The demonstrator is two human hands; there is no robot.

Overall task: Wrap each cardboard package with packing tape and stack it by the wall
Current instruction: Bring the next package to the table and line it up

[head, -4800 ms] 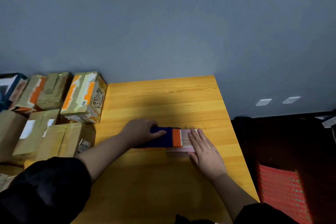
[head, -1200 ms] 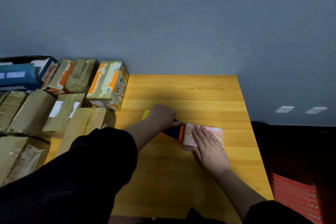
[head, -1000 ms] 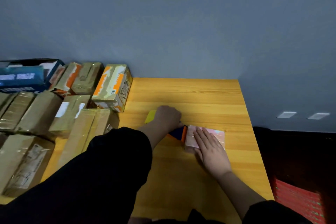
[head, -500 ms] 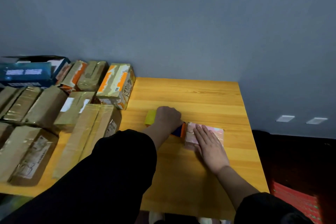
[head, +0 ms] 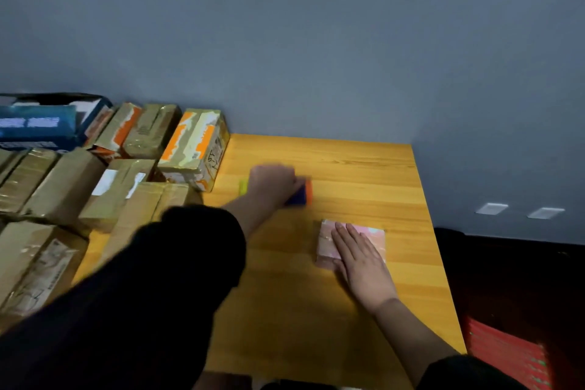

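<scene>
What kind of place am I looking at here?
Probably a small home or back-room parcel packing spot: taped cardboard boxes piled along a grey wall, a wooden table, and a left hand holding a tape dispenser.

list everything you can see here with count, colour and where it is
small package: one, pinkish, flat on the table, right of centre
tape dispenser: one, blue, orange and yellow, blurred, behind the package and apart from it
table: one, yellow wood, against the wall
taped cardboard boxes: many, count unclear, brown, some with orange, piled at left
blue box: one, far left
wall: grey-blue
wall plates: two, pale, low on the right
red item: one, bottom right
left hand: grips the dispenser
right hand: flat on the package
</scene>
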